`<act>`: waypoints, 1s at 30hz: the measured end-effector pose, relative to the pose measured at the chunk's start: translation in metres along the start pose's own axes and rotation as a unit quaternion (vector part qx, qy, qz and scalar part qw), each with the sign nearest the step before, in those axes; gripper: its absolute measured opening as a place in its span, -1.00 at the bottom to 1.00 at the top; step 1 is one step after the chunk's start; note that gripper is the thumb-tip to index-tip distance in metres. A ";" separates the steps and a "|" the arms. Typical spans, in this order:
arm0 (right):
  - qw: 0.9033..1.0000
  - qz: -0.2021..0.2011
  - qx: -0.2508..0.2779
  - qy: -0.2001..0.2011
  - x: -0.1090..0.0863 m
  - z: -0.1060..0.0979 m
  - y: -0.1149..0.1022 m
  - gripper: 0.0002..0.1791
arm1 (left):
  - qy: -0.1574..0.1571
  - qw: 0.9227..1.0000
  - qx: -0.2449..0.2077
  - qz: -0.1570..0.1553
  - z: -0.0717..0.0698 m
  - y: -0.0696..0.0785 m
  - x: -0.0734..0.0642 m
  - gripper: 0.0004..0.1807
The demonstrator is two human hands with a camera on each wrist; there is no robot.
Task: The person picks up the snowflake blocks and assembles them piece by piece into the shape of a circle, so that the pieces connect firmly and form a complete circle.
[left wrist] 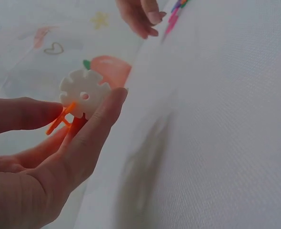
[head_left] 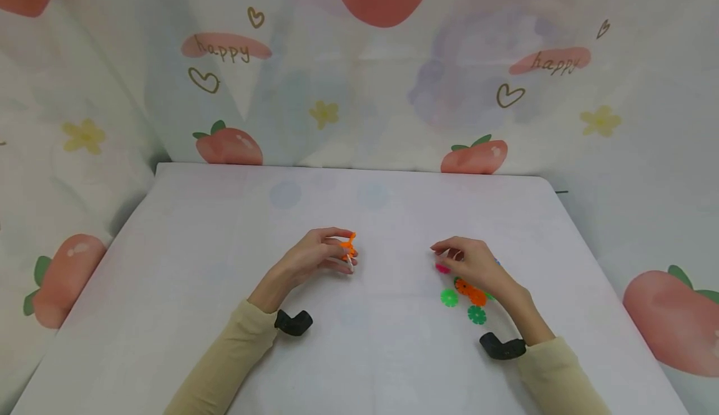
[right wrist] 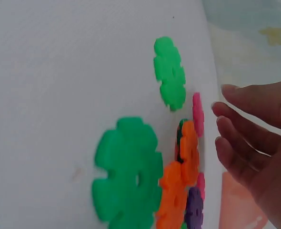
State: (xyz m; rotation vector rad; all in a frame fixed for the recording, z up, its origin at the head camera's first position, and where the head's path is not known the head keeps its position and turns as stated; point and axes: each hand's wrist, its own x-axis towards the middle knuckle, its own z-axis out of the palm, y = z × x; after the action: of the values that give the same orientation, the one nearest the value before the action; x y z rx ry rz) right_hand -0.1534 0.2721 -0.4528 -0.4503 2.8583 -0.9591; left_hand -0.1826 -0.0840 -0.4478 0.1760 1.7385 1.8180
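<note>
Between thumb and fingers, my left hand pinches an orange notched disc joined to a white notched disc. Both stay above the tabletop, with part of the orange disc behind the fingers. Over at the right, my right hand hovers by a loose group of notched discs, its fingers relaxed and bent with nothing between them. A pink disc is nearest its fingertips. Around it lie a light green disc, a darker green disc, orange discs and a purple disc, some overlapping.
The white tabletop ends at a back edge below a hanging cloth printed with fruit, hearts and flowers. Cloth also hangs along the left and right sides. A black device piece sticks out at each wrist.
</note>
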 end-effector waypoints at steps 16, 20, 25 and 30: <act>0.998 0.038 -0.006 -0.049 -0.002 -0.001 0.006 -0.71 | 0.004 1.000 0.006 0.004 0.000 0.001 0.000 -0.49; 0.999 0.024 0.008 -0.040 0.002 0.004 0.003 -0.71 | 0.002 1.000 0.008 0.005 0.000 0.000 0.001 -0.48; 1.000 0.007 0.023 -0.020 0.009 0.011 -0.005 -0.72 | -0.003 1.000 0.006 0.006 0.000 0.000 0.002 -0.47; 0.998 -0.007 0.056 0.002 0.020 0.018 -0.019 -0.68 | -0.004 1.000 -0.005 0.002 0.000 0.001 0.001 -0.46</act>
State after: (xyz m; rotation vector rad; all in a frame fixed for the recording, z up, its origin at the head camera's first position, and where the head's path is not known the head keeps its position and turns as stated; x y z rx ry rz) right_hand -0.1650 0.2412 -0.4558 -0.4584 2.7897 -1.1166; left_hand -0.1835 -0.0833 -0.4472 0.1826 1.7252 1.8269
